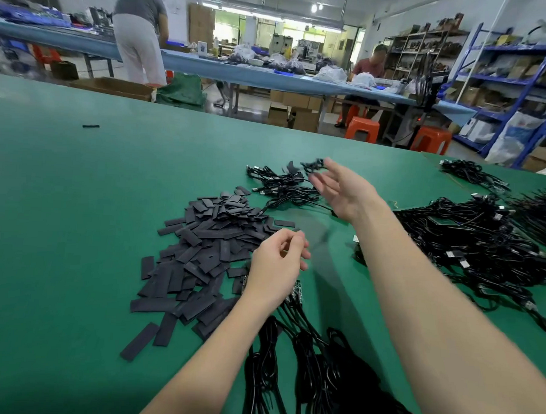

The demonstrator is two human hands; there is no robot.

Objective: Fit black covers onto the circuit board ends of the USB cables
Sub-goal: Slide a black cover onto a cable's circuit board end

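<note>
A heap of flat black covers [206, 244] lies on the green table [68, 227] left of centre. My left hand [275, 267] hovers at the heap's right edge, fingers loosely curled, nothing visible in them. Beneath it lie several coiled USB cables [293, 341] whose small circuit board ends [297, 291] peek out by my wrist. My right hand [342, 188] is raised with its fingers spread, over a small pile of cables [282, 188]. A blurred black cable end [313, 166] sits just off its fingertips, touching or apart I cannot tell.
A large tangle of black cables [472, 249] fills the table's right side, with another bundle [469, 172] behind it. One lone black cover [91, 126] lies far left. Beyond the table are orange stools [362, 129], cardboard boxes, shelving and two people at a long bench.
</note>
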